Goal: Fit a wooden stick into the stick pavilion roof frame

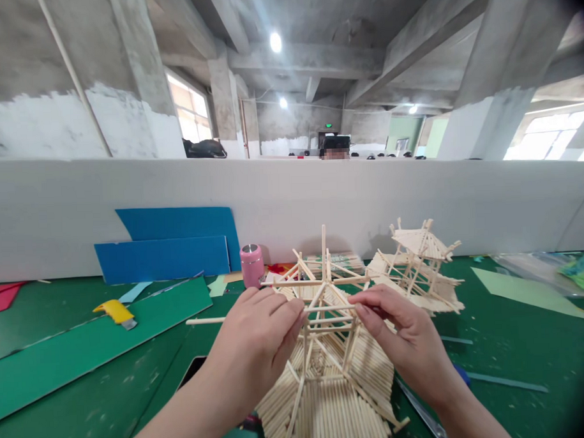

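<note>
1. No legible writing anywhere.
2. Yellow plastic utility knife (115, 313) lies far left on green felt table (62, 355).
3. Left hand (255, 345) pinches a thin wooden stick (207, 321).
4. Pale stick-built tiered model (326, 371), centre near.
5. Right hand (404, 339) pinches the model's frame.

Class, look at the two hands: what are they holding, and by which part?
A thin wooden stick, laid across the stick model. The left hand pinches near its middle; the right hand pinches its right end.
</note>
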A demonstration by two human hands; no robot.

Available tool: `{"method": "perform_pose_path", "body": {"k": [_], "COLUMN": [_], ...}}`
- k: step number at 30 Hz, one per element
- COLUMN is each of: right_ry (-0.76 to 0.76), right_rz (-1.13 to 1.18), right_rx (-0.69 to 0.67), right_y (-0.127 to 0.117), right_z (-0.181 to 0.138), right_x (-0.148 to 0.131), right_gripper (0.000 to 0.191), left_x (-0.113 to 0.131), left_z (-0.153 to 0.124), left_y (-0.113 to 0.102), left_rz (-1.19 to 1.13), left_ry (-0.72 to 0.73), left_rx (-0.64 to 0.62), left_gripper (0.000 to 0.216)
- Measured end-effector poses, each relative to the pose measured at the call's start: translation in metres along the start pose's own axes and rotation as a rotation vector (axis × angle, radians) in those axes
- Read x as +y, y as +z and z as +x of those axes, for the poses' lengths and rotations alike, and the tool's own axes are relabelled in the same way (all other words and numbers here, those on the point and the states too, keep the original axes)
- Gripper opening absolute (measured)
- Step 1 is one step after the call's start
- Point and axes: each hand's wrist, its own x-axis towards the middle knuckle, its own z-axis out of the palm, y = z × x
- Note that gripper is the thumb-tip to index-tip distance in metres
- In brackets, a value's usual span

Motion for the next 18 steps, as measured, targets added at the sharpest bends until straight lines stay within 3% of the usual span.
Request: {"method": "perform_pose_path", "body": {"k": [18], "right_ry": [0.007], "right_rz": [0.017], "right_rx": [-0.004], "right_y": [-0.0001], "right_z": [-0.0021], "right_x": [-0.0019], "right_gripper": [0.015], "left_x": [-0.0003], "left_z": [-0.0006], "left_y": [-0.0008], "left_rz": [0.007], "left_ry": [0.009], "left_rx": [0.006], "left_gripper": [0.019]}}
